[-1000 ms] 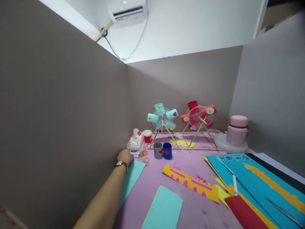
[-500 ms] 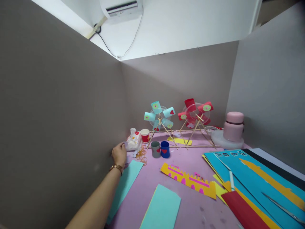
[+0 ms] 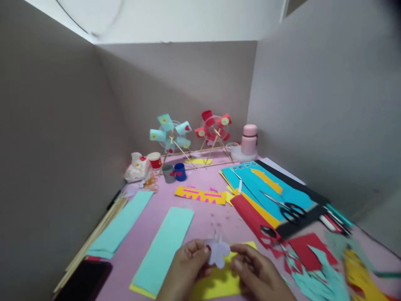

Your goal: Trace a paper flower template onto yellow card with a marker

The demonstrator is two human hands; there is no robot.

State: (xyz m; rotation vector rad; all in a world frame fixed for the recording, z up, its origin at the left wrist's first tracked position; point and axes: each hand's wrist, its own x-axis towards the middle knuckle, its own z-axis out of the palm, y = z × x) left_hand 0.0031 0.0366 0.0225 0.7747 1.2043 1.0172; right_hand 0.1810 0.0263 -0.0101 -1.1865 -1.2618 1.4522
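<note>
At the bottom of the head view, my left hand [image 3: 184,271] and my right hand [image 3: 255,271] meet above the pink table [image 3: 200,213]. Between their fingertips sits a small pale lilac paper cut-out shaped like a flower [image 3: 217,253]. Both hands pinch its edges, the left from the left side, the right from the right. A yellow sheet [image 3: 219,284] lies under the hands. A light teal paper strip [image 3: 166,246] lies just left of my left hand.
Two paper pinwheel models, teal [image 3: 171,136] and red [image 3: 213,127], stand at the back beside a pink bottle [image 3: 249,140]. Black scissors [image 3: 288,209] rest on stacked coloured sheets at right. Wooden sticks [image 3: 94,238] and a dark phone [image 3: 83,280] lie at left. Grey partition walls enclose the table.
My left hand has pulled back from the white toy at the far left wall to the near edge. My right hand has come into view, and both now hold the cut-out. The camera tilted down and right.
</note>
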